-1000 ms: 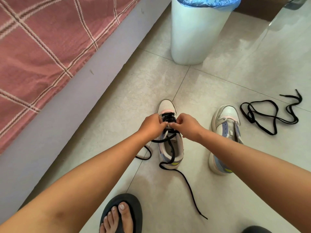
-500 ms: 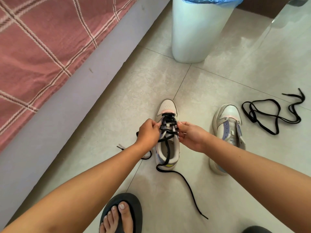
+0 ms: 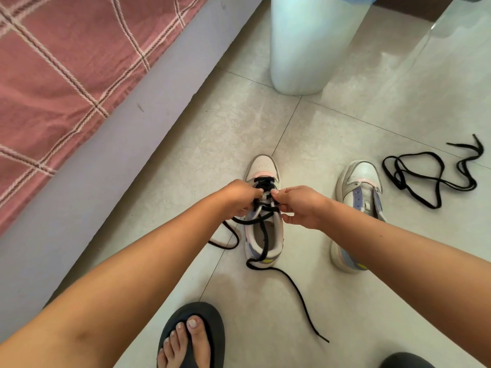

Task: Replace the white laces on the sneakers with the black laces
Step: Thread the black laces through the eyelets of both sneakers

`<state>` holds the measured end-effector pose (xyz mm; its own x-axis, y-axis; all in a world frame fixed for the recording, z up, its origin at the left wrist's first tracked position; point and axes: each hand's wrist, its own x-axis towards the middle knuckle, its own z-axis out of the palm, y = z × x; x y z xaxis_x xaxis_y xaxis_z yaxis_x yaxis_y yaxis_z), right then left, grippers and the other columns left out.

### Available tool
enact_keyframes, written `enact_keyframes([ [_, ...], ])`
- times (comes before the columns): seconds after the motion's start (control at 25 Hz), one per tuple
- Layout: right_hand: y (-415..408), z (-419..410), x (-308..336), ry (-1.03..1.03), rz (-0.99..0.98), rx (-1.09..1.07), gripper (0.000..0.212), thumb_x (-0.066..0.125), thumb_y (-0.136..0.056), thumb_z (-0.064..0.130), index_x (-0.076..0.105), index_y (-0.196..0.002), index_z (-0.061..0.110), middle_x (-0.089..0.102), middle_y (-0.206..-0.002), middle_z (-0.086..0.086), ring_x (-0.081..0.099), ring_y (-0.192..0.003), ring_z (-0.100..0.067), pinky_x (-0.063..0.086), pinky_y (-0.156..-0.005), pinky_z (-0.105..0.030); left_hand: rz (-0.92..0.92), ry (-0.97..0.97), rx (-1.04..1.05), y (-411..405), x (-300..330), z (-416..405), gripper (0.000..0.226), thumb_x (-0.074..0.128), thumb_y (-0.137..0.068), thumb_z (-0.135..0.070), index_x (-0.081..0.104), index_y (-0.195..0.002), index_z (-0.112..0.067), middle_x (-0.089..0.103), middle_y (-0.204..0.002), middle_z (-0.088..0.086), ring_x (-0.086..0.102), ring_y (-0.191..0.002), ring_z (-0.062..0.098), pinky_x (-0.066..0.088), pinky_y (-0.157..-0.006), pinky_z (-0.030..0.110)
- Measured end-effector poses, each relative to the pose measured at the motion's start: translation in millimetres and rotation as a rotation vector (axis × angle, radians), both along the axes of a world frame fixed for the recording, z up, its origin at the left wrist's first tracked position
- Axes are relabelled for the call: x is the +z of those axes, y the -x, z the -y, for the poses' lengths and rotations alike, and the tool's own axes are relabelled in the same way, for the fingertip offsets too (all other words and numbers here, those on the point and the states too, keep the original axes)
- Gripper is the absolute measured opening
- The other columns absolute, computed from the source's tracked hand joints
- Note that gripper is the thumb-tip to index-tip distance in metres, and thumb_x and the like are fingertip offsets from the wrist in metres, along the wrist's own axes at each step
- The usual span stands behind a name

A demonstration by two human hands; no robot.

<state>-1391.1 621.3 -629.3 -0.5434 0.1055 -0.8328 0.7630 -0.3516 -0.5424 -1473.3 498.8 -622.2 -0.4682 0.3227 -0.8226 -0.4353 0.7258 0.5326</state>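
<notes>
Over the near sneaker (image 3: pixel 263 229), both hands meet at its upper eyelets: the left hand (image 3: pixel 240 195) and right hand (image 3: pixel 300 204) each have fingers curled in, pinching the black lace (image 3: pixel 263 236) where it crosses the tongue, probably to draw the crossings snug and even. Only the lower rows look threaded; the lace's two ends run loose, one trailing off the heel across the floor (image 3: pixel 207 134) toward the viewer, the other looping out on the sneaker's left, which leaves slack for the remaining eyelets. Just right of this sneaker stands the second sneaker (image 3: pixel 357 187), with no lace in it. Farther right lies the spare black lace (image 3: pixel 427 179), coiled, waiting. No white laces are visible. Beyond the sneaker's toe stands a bin (image 3: pixel 313 43); a sandalled foot (image 3: pixel 192 337) sits nearer the viewer.
</notes>
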Motion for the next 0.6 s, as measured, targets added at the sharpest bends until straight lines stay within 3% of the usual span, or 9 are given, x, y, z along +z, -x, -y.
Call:
enact_keyframes([
  [0.12, -10.2, -4.4, -6.6, 0.240, -0.036, -0.156, 0.023, 0.044, -0.099, 0.013, 0.057, -0.080, 0.016, 0.056, -0.069, 0.005, 0.049, -0.064, -0.007, 0.042, -0.064, -0.022, 0.141, -0.254, 0.309, -9.9, -11.6, 10.3, 0.023, 0.042, -0.100, -0.014, 0.049, -0.078, -0.013, 0.047, -0.074, 0.003, 0.041, -0.064, 0.010, 0.037, -0.059, 0.021],
  [0.24, -20.0, -7.5, -12.7, 0.330, -0.113, -0.213, 0.025, 0.039, -0.100, 0.011, 0.057, -0.081, 0.013, 0.059, -0.069, 0.002, 0.051, -0.070, -0.010, 0.044, -0.068, -0.023, 0.177, -0.449, 0.539, -23.5, -21.5, 23.1, 0.020, 0.041, -0.100, -0.011, 0.050, -0.082, -0.011, 0.050, -0.074, 0.002, 0.043, -0.063, 0.008, 0.040, -0.057, 0.017],
  [0.32, -17.3, -7.3, -13.9, 0.269, -0.122, -0.155, 0.023, 0.042, -0.099, 0.014, 0.057, -0.082, 0.012, 0.054, -0.072, 0.001, 0.049, -0.068, -0.009, 0.043, -0.069, -0.022, 0.153, -0.424, 0.473, -17.8, -21.7, 25.4, 0.023, 0.042, -0.100, -0.016, 0.052, -0.080, -0.011, 0.050, -0.072, 0.002, 0.044, -0.062, 0.009, 0.040, -0.056, 0.017],
  [0.44, -6.8, -8.6, -8.6, -0.006, -0.077, 0.064, 0.020, 0.057, -0.093, 0.028, 0.063, -0.082, 0.013, 0.054, -0.071, 0.003, 0.048, -0.068, -0.008, 0.043, -0.067, -0.023, 0.054, -0.186, 0.107, -0.3, -13.1, 17.7, 0.035, 0.043, -0.098, -0.035, 0.057, -0.075, -0.013, 0.051, -0.067, 0.001, 0.046, -0.060, 0.013, 0.040, -0.057, 0.022],
  [0.52, -2.1, -8.7, -4.4, -0.128, -0.055, 0.149, 0.016, 0.062, -0.090, 0.029, 0.062, -0.081, 0.016, 0.058, -0.073, 0.005, 0.051, -0.071, -0.008, 0.045, -0.067, -0.026, -0.054, -0.074, -0.102, 5.6, -12.4, 12.6, 0.031, 0.047, -0.097, -0.035, 0.058, -0.076, -0.015, 0.053, -0.069, -0.002, 0.047, -0.060, 0.012, 0.040, -0.056, 0.022],
  [0.6, -3.6, -8.8, -5.3, -0.046, -0.045, 0.067, 0.016, 0.060, -0.092, 0.023, 0.056, -0.077, 0.019, 0.060, -0.072, 0.007, 0.051, -0.070, -0.008, 0.044, -0.068, -0.027, -0.034, -0.155, -0.017, 2.6, -16.3, 12.3, 0.025, 0.047, -0.098, -0.023, 0.055, -0.075, -0.015, 0.053, -0.073, -0.001, 0.045, -0.060, 0.011, 0.040, -0.056, 0.022],
])
